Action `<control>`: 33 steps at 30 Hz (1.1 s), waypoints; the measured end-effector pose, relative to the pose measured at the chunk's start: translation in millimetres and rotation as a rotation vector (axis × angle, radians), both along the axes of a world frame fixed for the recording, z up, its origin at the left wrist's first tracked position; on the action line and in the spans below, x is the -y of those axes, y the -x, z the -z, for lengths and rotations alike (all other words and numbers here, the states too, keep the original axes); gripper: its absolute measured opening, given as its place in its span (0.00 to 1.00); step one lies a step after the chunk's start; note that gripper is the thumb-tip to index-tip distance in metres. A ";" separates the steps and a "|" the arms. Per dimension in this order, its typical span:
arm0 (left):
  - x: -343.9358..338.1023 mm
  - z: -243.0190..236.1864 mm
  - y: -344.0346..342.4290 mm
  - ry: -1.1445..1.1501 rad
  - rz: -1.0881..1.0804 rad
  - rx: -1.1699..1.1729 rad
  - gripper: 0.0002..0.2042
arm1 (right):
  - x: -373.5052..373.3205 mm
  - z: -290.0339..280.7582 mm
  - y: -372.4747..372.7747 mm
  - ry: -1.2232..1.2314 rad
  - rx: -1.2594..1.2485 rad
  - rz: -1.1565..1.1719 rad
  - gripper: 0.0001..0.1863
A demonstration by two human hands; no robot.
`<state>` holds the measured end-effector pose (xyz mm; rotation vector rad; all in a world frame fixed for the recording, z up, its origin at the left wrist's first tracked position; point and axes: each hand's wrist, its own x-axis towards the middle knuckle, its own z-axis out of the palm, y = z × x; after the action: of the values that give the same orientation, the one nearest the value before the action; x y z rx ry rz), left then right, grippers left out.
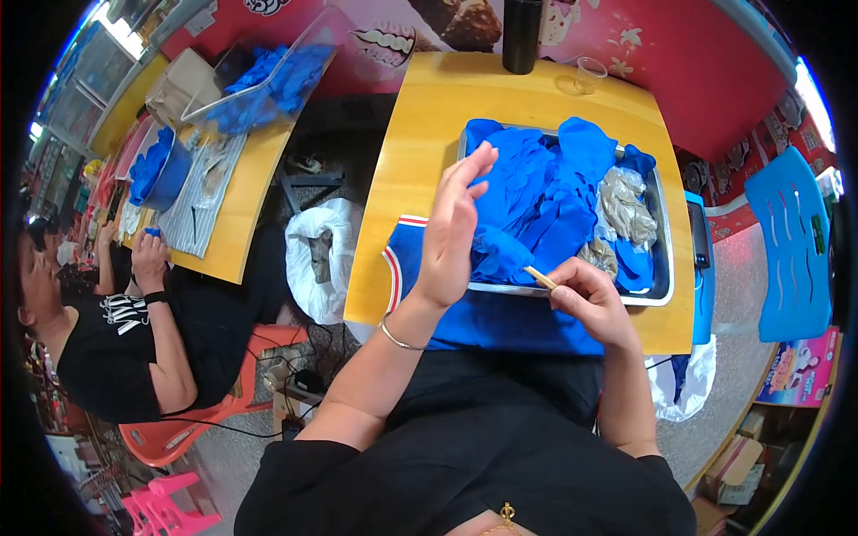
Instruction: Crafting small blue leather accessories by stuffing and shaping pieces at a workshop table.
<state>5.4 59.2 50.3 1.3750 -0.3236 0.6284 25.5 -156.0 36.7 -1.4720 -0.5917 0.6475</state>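
Our right hand [590, 302] pinches the near end of a pale stick [539, 277], light and stiff, we'd judge, over the metal tray [663, 237]'s near edge. Our left hand [451, 237] stands raised, unclenched. Beyond, blue cloth pieces [536, 196] heap inside: soft-looking, floppy, best taken by an edge.

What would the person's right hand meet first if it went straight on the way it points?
Most likely the crumpled blue piece just beyond the wooden stick in the right hand; the stick's tip appears to be at it, though depth is hard to judge.
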 end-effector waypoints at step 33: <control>17.6 -10.0 20.0 0.214 0.074 -0.091 0.15 | -27.1 -1.8 25.7 -0.157 0.060 0.225 0.05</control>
<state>-14.6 41.6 60.3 1.1773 -0.2257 0.5219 -0.3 -129.0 38.5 -1.3893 -0.5019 0.3740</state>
